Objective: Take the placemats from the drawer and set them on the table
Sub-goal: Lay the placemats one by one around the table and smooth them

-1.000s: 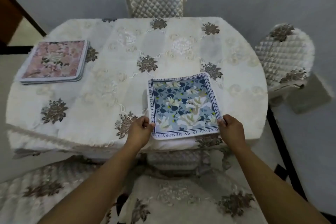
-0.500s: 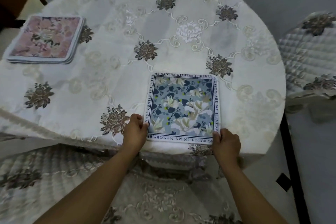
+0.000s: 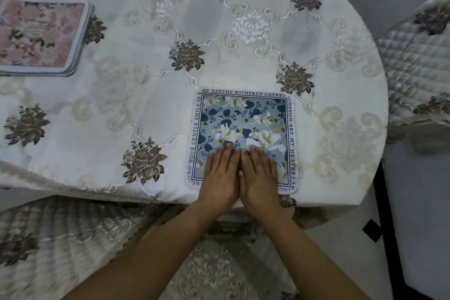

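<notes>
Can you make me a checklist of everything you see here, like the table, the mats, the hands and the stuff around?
Surface: table under a white flowery cloth.
Job's things: blue mat lies flat at the near edge; pink mats stacked at the far left.
Clutter: nothing seen.
Hands: left hand and right hand press flat on the blue mat, side by side.
Cables: nothing seen.
Surroundings: quilted chairs around the table.

**Where things lie**

A single placemat (image 3: 243, 117) lies at the near edge of the counter (image 3: 146, 105), right of centre. The left hand (image 3: 220, 175) and right hand (image 3: 259, 175) rest flat on its near half, side by side. A stack of placemats (image 3: 39, 34) sits far left; a chair (image 3: 418, 68) stands right.
</notes>
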{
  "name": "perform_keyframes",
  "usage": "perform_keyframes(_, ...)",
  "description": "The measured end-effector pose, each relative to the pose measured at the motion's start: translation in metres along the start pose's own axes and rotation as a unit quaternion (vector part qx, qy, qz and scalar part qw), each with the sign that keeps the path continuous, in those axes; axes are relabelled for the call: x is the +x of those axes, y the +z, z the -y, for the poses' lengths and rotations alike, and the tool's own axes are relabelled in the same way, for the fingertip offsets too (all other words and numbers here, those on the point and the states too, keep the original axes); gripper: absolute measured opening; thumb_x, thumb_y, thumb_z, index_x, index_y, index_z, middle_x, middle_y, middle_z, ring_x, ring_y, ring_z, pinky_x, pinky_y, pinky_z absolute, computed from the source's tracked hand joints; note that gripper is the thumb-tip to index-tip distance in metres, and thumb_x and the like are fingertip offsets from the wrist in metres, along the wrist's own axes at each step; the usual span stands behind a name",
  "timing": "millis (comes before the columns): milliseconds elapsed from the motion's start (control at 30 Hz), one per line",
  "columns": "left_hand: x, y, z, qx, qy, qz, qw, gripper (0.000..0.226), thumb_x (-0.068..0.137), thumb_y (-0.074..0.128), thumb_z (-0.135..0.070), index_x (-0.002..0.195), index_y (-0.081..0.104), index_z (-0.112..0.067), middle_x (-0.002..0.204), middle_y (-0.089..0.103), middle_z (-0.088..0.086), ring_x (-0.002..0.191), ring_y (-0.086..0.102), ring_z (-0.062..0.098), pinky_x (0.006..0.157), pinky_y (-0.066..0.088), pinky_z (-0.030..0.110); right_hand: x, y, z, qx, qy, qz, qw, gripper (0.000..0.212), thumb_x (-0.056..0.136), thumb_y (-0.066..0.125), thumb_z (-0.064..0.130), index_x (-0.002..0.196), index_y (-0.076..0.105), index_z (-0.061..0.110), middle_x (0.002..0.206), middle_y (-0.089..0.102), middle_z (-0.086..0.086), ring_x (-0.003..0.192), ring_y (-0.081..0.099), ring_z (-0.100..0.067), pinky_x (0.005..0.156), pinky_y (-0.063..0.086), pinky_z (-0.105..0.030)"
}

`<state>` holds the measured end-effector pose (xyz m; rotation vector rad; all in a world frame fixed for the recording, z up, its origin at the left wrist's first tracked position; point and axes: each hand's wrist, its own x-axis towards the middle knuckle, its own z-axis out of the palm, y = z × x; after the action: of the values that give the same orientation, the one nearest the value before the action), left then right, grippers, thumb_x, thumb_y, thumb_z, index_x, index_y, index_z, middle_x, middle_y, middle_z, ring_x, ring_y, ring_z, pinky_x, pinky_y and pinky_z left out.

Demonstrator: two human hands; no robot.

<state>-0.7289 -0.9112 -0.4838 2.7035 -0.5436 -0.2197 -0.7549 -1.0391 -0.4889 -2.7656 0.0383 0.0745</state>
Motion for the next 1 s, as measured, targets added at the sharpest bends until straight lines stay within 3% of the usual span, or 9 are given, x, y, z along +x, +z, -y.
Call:
perform_keyframes(67, 0.003, 0.007, 0.007, 0.030, -0.009, 0.022, 0.999, 0.058, 0.099, 0.031, -0.032, 0.151, 0.027, -0.006, 0.159, 0.024, 0.016, 0.149, 0.012, 0.028, 0.120, 0.006, 0.046, 0.007, 0.006, -0.001, -0.015, -0.007, 0.033, 0.999, 0.058, 0.099, 0.024, 0.040, 0.152, 0.028, 0.014, 0.160, 0.025, -0.010, 0.150, 0.012, -0.024, 0.118, 0.008, -0.046)
perform_keyframes(233, 0.000, 0.009, 0.025, 0.086, 0.016, 0.046, 0.995, 0.066, 0.101, 0.011, -0.047, 0.153, 0.021, -0.007, 0.161, 0.018, 0.013, 0.150, 0.008, 0.026, 0.120, 0.009, 0.048, 0.004, 0.008, -0.021, -0.074, -0.046, 0.062, 0.994, 0.065, 0.101, 0.018, 0.050, 0.155, 0.017, 0.014, 0.162, 0.013, -0.006, 0.151, 0.002, -0.022, 0.121, 0.007, -0.049)
perform_keyframes(400, -0.008, 0.006, 0.045, 0.080, -0.013, 0.041, 0.996, 0.067, 0.101, 0.024, -0.048, 0.155, 0.011, -0.009, 0.162, 0.007, 0.011, 0.151, -0.001, 0.025, 0.121, 0.005, 0.045, -0.008, -0.005, -0.057, -0.070, 0.010, 0.052, 0.996, 0.066, 0.098, 0.026, 0.046, 0.155, 0.017, 0.012, 0.163, 0.013, -0.007, 0.151, 0.004, -0.023, 0.122, 0.008, -0.047)
perform_keyframes(500, -0.017, 0.001, 0.060, 0.081, -0.016, 0.039, 0.996, 0.068, 0.101, 0.026, -0.047, 0.154, 0.011, -0.008, 0.162, 0.008, 0.012, 0.151, -0.001, 0.024, 0.122, 0.007, 0.043, -0.014, -0.015, -0.073, -0.056, 0.020, 0.062, 0.996, 0.068, 0.098, 0.015, 0.049, 0.155, 0.014, 0.012, 0.163, 0.009, -0.007, 0.151, 0.000, -0.021, 0.122, 0.004, -0.044)
perform_keyframes(567, -0.019, -0.002, 0.060, 0.069, -0.025, 0.041, 0.996, 0.068, 0.101, 0.026, -0.047, 0.154, 0.011, -0.007, 0.162, 0.008, 0.013, 0.151, -0.001, 0.025, 0.121, 0.005, 0.043, -0.013, -0.019, -0.071, -0.049, 0.031, 0.064, 0.996, 0.069, 0.098, 0.007, 0.051, 0.155, 0.011, 0.012, 0.164, 0.006, -0.008, 0.151, -0.002, -0.021, 0.122, 0.001, -0.045)
perform_keyframes(700, 0.009, -0.012, 0.046, 0.000, -0.013, 0.035, 0.999, 0.064, 0.103, 0.023, -0.044, 0.155, 0.003, -0.013, 0.162, -0.003, 0.006, 0.149, -0.012, 0.021, 0.122, -0.004, 0.039, 0.023, -0.027, -0.043, -0.025, 0.001, 0.036, 0.999, 0.066, 0.099, 0.014, 0.045, 0.155, 0.014, 0.011, 0.163, 0.009, -0.008, 0.151, -0.003, -0.022, 0.121, -0.001, -0.044)
perform_keyframes(800, 0.059, -0.017, 0.033, -0.017, 0.008, 0.011, 1.000, 0.059, 0.103, 0.023, -0.035, 0.155, 0.007, -0.011, 0.163, 0.003, 0.008, 0.150, -0.007, 0.024, 0.122, -0.003, 0.041, 0.082, -0.025, -0.015, 0.002, -0.040, 0.028, 0.999, 0.063, 0.099, 0.016, 0.041, 0.155, 0.014, 0.012, 0.163, 0.010, -0.006, 0.151, -0.003, -0.021, 0.122, -0.004, -0.041)
perform_keyframes(1000, 0.138, -0.014, 0.041, 0.009, 0.013, 0.020, 1.000, 0.059, 0.100, 0.022, -0.030, 0.152, 0.017, -0.003, 0.161, 0.017, 0.018, 0.149, 0.006, 0.034, 0.120, 0.001, 0.042, 0.153, -0.006, -0.015, -0.008, -0.009, 0.044, 0.999, 0.057, 0.102, 0.021, 0.038, 0.155, 0.019, 0.016, 0.163, 0.016, -0.003, 0.151, 0.002, -0.022, 0.122, 0.001, -0.043)
